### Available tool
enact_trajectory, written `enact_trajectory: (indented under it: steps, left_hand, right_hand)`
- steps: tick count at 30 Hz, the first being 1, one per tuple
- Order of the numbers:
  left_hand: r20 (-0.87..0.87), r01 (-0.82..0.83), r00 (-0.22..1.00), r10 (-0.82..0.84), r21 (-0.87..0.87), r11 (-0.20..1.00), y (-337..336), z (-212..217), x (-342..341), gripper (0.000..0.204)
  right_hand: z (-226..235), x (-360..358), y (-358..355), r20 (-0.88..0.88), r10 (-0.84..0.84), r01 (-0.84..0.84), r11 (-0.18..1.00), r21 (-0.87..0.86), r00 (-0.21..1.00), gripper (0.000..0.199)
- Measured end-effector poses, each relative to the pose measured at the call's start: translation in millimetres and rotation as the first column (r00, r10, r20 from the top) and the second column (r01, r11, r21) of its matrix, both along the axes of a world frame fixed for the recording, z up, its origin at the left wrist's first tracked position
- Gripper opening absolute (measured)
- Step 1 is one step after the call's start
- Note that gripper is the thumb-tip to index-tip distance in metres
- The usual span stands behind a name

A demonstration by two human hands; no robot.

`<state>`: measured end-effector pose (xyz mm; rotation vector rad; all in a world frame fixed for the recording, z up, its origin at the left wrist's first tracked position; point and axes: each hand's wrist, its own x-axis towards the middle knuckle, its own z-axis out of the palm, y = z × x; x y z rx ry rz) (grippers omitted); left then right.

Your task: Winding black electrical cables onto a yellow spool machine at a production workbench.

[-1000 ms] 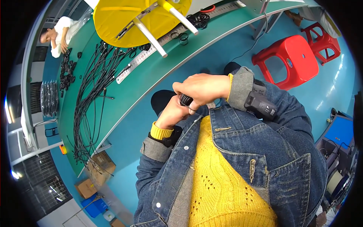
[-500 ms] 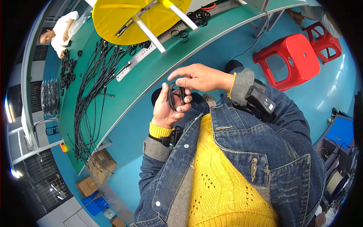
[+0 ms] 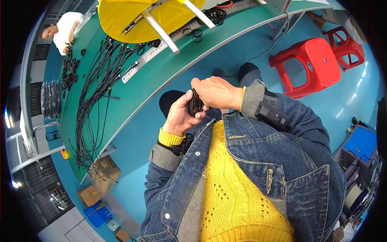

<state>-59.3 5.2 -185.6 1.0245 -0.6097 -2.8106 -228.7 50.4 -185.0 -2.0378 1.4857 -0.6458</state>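
Observation:
A small coil of black cable point(image 3: 195, 105) is between my two hands, in front of my lap. My left hand point(image 3: 178, 115) is closed round the coil's lower part, thumb on one side and fingers on the other. At the coil's upper edge, my right hand point(image 3: 217, 92) is closed with its fingers curled on the cable; its fingertips are hidden behind the knuckles. On the green table point(image 3: 133, 94) beyond lies a long bundle of loose black cables point(image 3: 86, 109), its ends fanned out beside a metal ruler point(image 3: 139, 68).
A yellow round fixture point(image 3: 137, 24) with metal rods stands on the table, with coiled black cables point(image 3: 215, 16) next to it. Red stools point(image 3: 318, 64) stand on the blue floor at right. Another person point(image 3: 66, 32) sits at the far left. Cardboard boxes point(image 3: 105, 173) lie below the table.
My right hand has come down from above the coil and closed on its upper part. The loop, open and spread before, is now a tighter bundle. The other person's arm has moved lower.

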Motion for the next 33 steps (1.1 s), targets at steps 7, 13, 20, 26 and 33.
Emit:
enact_trajectory:
  steps: [7,13,20,26,33]
  left_hand:
    - [-0.048,-0.08,0.996,0.081,0.023,0.997,1.3,2.3,-2.9,0.032]
    - [0.4,0.342,0.913,-0.084,-0.637,0.691,14.5,15.2,-8.0,0.017]
    - [0.495,0.482,0.847,0.194,-0.869,0.114,28.5,-19.4,-17.8,0.019]
    - [0.477,0.511,0.807,0.35,-0.86,-0.007,27.1,-64.6,-6.2,0.016]
    - [0.576,0.617,0.767,-0.282,-0.542,0.57,3.7,-32.5,46.2,0.024]
  right_hand:
    - [-4.1,-3.3,-0.4,0.104,-0.047,0.043,0.998,0.038,0.994,0.02]
    - [-4.8,0.1,3.2,0.22,0.025,-0.06,0.986,0.155,0.975,0.027]
    - [-1.5,25.6,8.0,0.175,-0.238,0.211,0.964,0.16,0.955,0.032]
    - [-49.5,36.8,-3.9,0.123,-0.191,0.204,0.973,-0.107,0.974,0.03]
    - [-36.5,16.2,-6.2,0.412,-0.24,-0.106,0.745,0.659,0.879,0.038]
